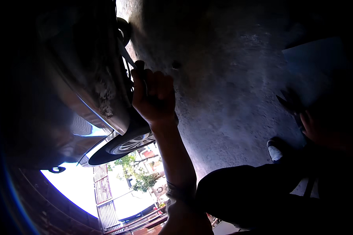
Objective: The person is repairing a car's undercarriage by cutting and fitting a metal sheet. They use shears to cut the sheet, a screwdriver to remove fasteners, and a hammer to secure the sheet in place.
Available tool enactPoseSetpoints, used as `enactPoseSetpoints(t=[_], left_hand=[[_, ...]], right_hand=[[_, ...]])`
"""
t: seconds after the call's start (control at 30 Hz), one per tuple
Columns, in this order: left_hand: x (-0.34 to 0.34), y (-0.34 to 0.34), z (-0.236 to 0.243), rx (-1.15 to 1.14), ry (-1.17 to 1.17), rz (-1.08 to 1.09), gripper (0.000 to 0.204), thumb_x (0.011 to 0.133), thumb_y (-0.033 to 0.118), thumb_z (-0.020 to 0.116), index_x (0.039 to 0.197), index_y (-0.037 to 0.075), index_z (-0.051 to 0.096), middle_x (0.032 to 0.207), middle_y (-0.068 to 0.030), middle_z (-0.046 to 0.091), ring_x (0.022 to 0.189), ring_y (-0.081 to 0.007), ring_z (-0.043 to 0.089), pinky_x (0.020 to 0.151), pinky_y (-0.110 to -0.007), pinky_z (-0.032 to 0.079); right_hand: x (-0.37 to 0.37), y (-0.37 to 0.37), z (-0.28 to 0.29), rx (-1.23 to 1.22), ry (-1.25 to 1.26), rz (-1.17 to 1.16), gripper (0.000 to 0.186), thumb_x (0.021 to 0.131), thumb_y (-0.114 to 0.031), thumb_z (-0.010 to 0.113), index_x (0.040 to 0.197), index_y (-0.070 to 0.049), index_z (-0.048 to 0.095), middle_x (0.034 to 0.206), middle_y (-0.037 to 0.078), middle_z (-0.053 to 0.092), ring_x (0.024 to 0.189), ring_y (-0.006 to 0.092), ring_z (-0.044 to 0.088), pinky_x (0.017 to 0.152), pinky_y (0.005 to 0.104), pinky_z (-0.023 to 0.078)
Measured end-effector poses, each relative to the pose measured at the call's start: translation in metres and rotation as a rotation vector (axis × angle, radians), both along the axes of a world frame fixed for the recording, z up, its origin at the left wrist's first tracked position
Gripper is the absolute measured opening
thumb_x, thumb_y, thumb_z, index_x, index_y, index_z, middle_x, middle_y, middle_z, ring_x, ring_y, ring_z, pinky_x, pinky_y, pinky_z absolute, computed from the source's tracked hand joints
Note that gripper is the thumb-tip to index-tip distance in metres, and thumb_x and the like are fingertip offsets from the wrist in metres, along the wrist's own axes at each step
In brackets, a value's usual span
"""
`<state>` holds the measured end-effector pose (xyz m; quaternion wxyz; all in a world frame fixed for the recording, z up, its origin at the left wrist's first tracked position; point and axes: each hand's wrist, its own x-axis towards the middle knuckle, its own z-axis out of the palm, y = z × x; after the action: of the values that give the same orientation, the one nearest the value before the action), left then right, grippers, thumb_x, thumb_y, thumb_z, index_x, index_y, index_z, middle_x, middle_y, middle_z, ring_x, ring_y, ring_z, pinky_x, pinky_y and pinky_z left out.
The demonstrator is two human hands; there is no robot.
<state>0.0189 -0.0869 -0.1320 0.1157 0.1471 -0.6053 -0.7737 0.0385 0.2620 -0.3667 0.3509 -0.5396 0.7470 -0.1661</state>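
Observation:
My left hand is raised at the lower edge of a dark car body, closed round a dark handle; a narrow pale strip runs up from it along the car's edge. The car's wheel shows just below and behind this hand, partly covered by my forearm. At the right, in deep shadow, my right hand is closed on a dark pointed tool, too dim to identify.
The rough concrete floor runs under the car. A pale sheet lies at the upper right. My shoe and dark-clad leg are low on the right. Bright sky, a tree and corrugated panels show beyond the car.

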Motion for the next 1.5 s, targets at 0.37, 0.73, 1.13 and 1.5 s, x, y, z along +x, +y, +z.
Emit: enactPoseSetpoints(t=[0.37,0.73,1.13,1.5], left_hand=[[0.009,-0.012,-0.012,0.020,0.064,0.218,0.030,0.101,0.027,0.035,0.080,0.010,0.049,0.052,0.0027,0.030,0.039,-0.0081,0.024,0.041,-0.024,0.024],[0.012,-0.035,0.004,0.098,0.057,-0.007,0.030,0.089,0.031,0.056,0.067,0.014,0.047,0.052,0.0011,0.038,0.045,-0.0091,0.036,0.054,-0.026,0.036],[0.011,0.005,0.002,0.131,0.102,0.228,0.027,0.101,0.027,0.033,0.086,0.010,0.049,0.051,0.0039,0.033,0.040,-0.0078,0.030,0.041,-0.023,0.028],[0.029,0.006,0.009,0.037,0.054,0.170,0.025,0.101,0.023,0.035,0.098,0.006,0.053,0.051,0.0036,0.033,0.041,-0.0069,0.030,0.042,-0.023,0.026]], right_hand=[[-0.001,0.014,-0.019,-0.228,0.183,0.005,0.032,0.087,-0.015,0.048,0.115,0.001,0.050,0.090,0.010,0.053,0.078,0.0221,0.060,0.061,0.0299,0.053],[0.033,-0.004,-0.041,-0.406,0.576,-0.294,0.021,0.087,-0.013,0.046,0.104,-0.002,0.053,0.084,0.008,0.054,0.073,0.0197,0.060,0.057,0.0289,0.053],[-0.007,-0.005,-0.012,-0.212,0.247,0.017,0.010,0.088,-0.013,0.044,0.090,-0.005,0.050,0.079,0.009,0.055,0.067,0.0217,0.063,0.056,0.0319,0.053],[-0.002,-0.018,0.016,-0.385,0.441,-0.110,0.015,0.087,-0.014,0.048,0.092,-0.002,0.057,0.077,0.010,0.059,0.066,0.0214,0.064,0.055,0.0307,0.053]])
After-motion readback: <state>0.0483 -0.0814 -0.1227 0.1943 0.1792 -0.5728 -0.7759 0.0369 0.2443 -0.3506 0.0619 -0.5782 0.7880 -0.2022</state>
